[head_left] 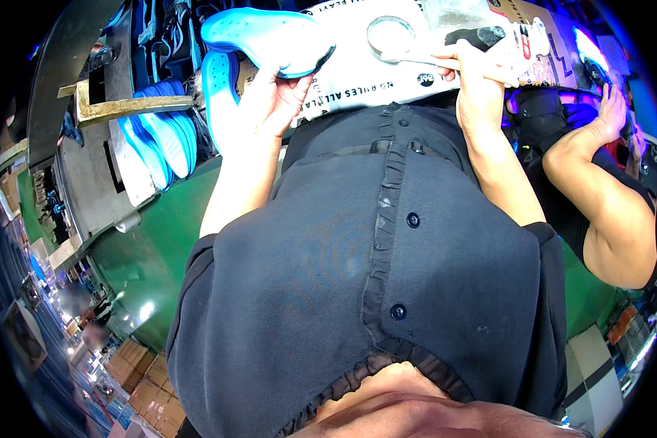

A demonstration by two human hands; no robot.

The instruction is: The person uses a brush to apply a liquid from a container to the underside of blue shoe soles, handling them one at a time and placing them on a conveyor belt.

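Note:
My left hand [279,101] is closed on the near edge of a bright blue shoe sole [259,31], thumb and fingers at its underside. The sole is held tilted over a white printed sheet [358,86]. A slim, pale-handled tool, brush-like, [420,60] is pinched in my right hand [474,84]. Its far end meets the rim of a round, shallow dish [371,38] on the sheet; the tip's exact form is too small to tell. Just left of my left hand, a second blue sole [219,84] lies partly under the held one.
A stack of blue soles [169,135] stands left beside a worn wooden bar [135,109]. Dark shoe parts [171,36] fill a rack behind. Beyond my right hand are a dark lump [476,36] and a white container [527,47]. A co-worker's bare arm [598,182] is at right.

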